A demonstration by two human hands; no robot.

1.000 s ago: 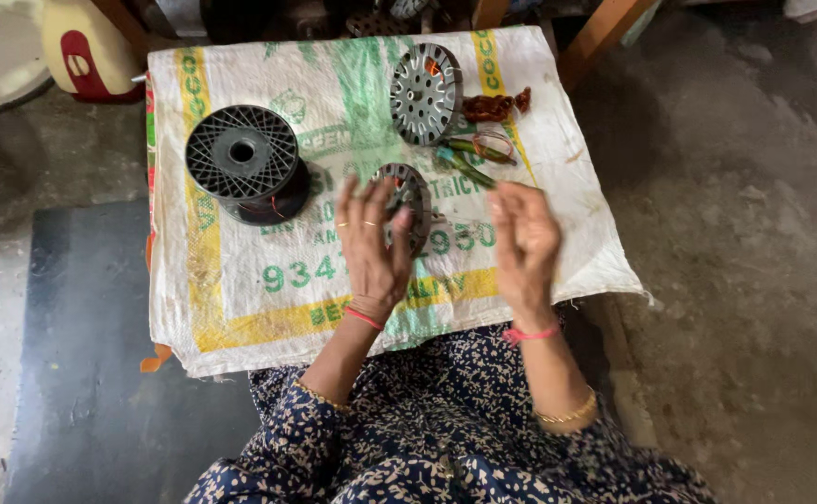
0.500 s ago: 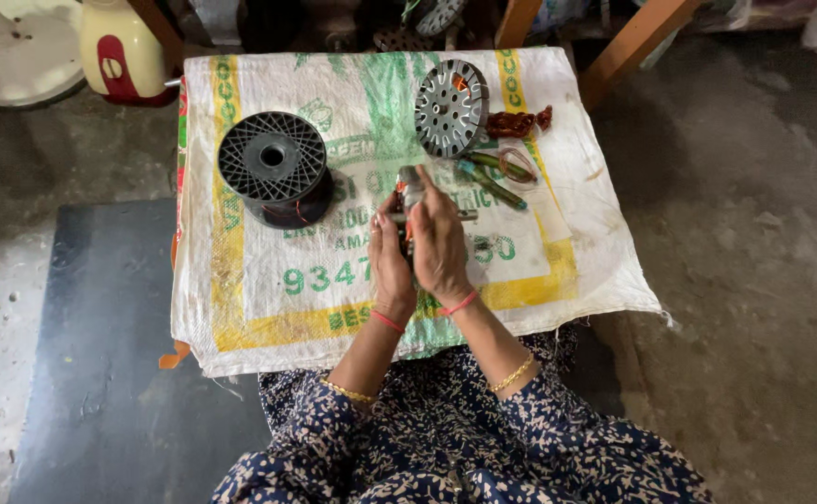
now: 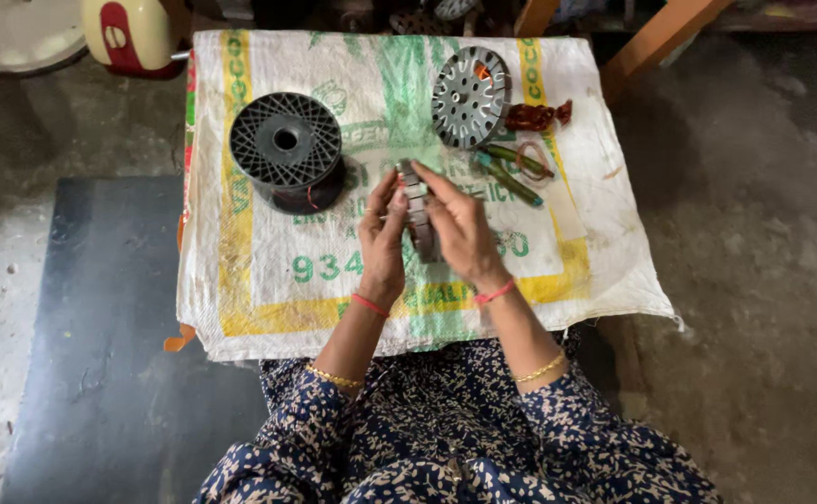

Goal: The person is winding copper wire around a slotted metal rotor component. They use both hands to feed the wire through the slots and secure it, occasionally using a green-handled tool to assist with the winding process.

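She wears a dark navy dress with a small pale floral print, sleeves to the forearm; a red thread circles each wrist; thin gold bangles sit further up both forearms.

Woven white plastic sack with green and yellow print [image 3: 268, 280]: coarse, matt. Black ribbed plastic spool [image 3: 285, 154]: dull sheen. Round slotted grey metal disc [image 3: 469, 96]: smooth, bright. Grey metal ring stack held edge-on [image 3: 418, 210]: matt. Rough grey concrete floor [image 3: 754, 243].
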